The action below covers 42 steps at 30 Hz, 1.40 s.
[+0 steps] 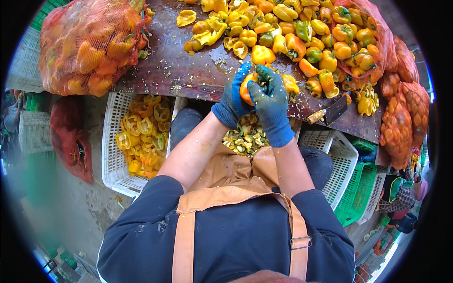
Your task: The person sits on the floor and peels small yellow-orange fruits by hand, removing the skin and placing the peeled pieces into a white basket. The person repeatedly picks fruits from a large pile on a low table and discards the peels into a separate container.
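Note:
Both hands wear blue work gloves, and the palm side of the right glove is dark and wet. My left hand [230, 100] holds an orange bell pepper [247, 89] from its left side, over the table's near edge. My right hand [272, 106] grips the same pepper from the right, with thumb and fingers curled around its dark end; the gloves hide what is between the fingertips. Beyond the hands lie whole and cut yellow bell peppers [263, 55]. A cleaver-like knife [335, 110] with a worn light handle rests right of my right hand, near the edge.
A full red mesh sack [90, 49] stands at the table's [159, 67] left. An opened sack [384, 46] of peppers and more sacks [403, 123] stand right. A white crate [115, 169] of pepper pieces is at lower left. Seed and core scraps [244, 141] lie between the legs.

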{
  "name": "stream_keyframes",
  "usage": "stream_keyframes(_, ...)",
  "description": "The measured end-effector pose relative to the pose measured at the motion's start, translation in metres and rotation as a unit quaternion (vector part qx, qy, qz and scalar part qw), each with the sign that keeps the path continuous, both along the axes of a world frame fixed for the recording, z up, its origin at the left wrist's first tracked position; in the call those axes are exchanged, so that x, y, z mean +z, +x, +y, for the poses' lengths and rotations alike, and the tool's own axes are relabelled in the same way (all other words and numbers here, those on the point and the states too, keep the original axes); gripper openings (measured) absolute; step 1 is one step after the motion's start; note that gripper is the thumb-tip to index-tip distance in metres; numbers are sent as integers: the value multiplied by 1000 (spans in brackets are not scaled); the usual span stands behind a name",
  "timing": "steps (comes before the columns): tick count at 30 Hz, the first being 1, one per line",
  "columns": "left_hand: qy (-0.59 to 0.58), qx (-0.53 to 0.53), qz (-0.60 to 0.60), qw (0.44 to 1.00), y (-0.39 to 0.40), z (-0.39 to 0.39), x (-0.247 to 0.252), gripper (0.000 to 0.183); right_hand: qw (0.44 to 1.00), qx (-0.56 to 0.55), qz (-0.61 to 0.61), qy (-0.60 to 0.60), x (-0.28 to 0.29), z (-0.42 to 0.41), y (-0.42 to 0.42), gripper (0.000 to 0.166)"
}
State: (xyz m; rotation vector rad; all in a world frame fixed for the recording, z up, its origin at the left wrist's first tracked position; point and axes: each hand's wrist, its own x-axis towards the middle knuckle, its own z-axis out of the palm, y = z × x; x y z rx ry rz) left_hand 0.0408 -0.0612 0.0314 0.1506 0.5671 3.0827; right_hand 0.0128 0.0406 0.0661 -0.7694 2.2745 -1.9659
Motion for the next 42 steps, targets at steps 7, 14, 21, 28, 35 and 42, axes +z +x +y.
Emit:
stream_keyframes(7,141,-36,6,989,-4,-4,3,63,994,-69,70,43,-6,8,18,35)
stream_keyframes(14,-283,117,-40,951,-5,1,-19,56,996,65,26,52,9,20,5,35)
stream_keyframes(21,-297,107,-17,949,1,6,-35,45,931,236,-175,215,51,29,-20,33)
stream_keyframes(28,125,-135,29,983,4,-3,-24,39,930,238,-143,241,42,26,-28,31)
stream_keyframes(35,-116,24,30,992,0,2,-16,40,947,158,-76,269,31,36,-13,36)
stream_keyframes(42,-476,164,66,861,6,2,-4,38,967,168,-164,97,13,50,-1,29)
